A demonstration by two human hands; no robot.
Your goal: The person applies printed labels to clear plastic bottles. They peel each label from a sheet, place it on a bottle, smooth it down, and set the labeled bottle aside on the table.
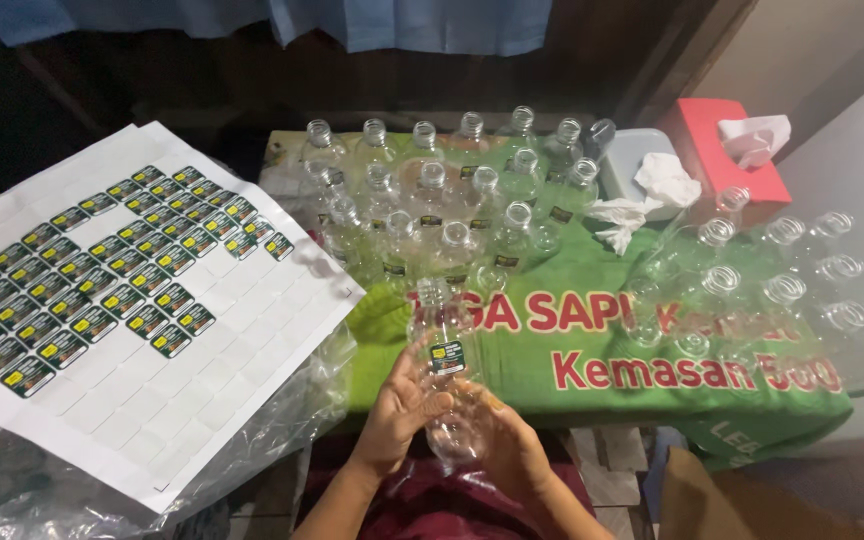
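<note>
A clear plastic bottle (449, 400) is held upright between both my hands near the table's front edge. A small dark label with yellow print (446, 354) sits on its upper side. My left hand (399, 412) wraps the bottle's left side, thumb close under the label. My right hand (512, 448) cups the bottle's lower right. To my left lies a white sticker sheet (142, 350) with several rows of the same dark labels (92, 270); much of the sheet is bare backing.
Several labelled clear bottles (442, 200) stand in rows at the back of the green printed cloth (572, 370). Several bottles with no label showing (762, 280) stand at the right. Behind are a grey container (632, 160), crumpled tissue (652, 195) and a red tissue box (722, 150). Clear plastic bags (12, 480) lie under the sheet.
</note>
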